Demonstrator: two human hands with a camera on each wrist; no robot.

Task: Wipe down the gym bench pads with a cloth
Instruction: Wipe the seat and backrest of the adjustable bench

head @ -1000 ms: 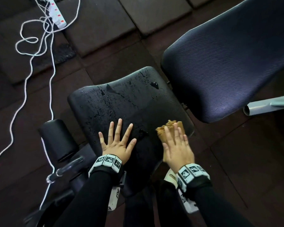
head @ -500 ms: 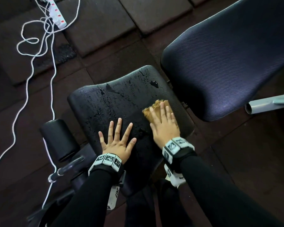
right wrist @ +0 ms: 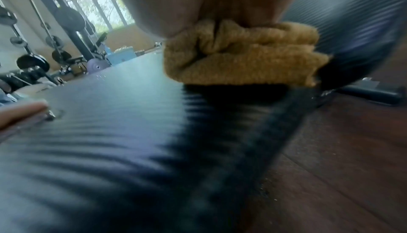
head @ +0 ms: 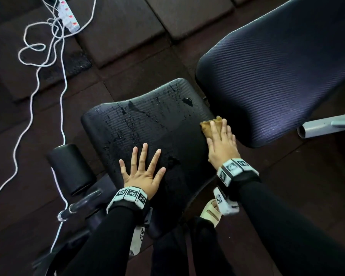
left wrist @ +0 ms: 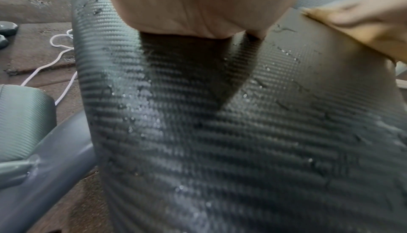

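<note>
The black textured seat pad (head: pixel 147 124) of the bench is speckled with water drops, most of them on its left and far parts. My left hand (head: pixel 142 168) lies flat on its near edge, fingers spread; the left wrist view shows the palm (left wrist: pixel 198 5) on the wet pad (left wrist: pixel 220 132). With straight fingers my right hand (head: pixel 221 142) presses a folded mustard-yellow cloth (head: pixel 209 126) onto the pad's right edge. The cloth (right wrist: pixel 242 57) bunches under the palm in the right wrist view. The inclined backrest pad (head: pixel 277 72) rises just to the right.
A black roller pad (head: pixel 70 168) and grey frame tube (head: pixel 80 204) sit at the left of the seat. A white cable (head: pixel 64 96) and a power strip (head: pixel 68 14) lie on the dark rubber floor tiles. A grey metal tube (head: pixel 327 124) sticks out under the backrest.
My right hand has slid the cloth from the seat's near right part up and to the right, reaching the edge beside the backrest. The left hand has stayed flat in place.
</note>
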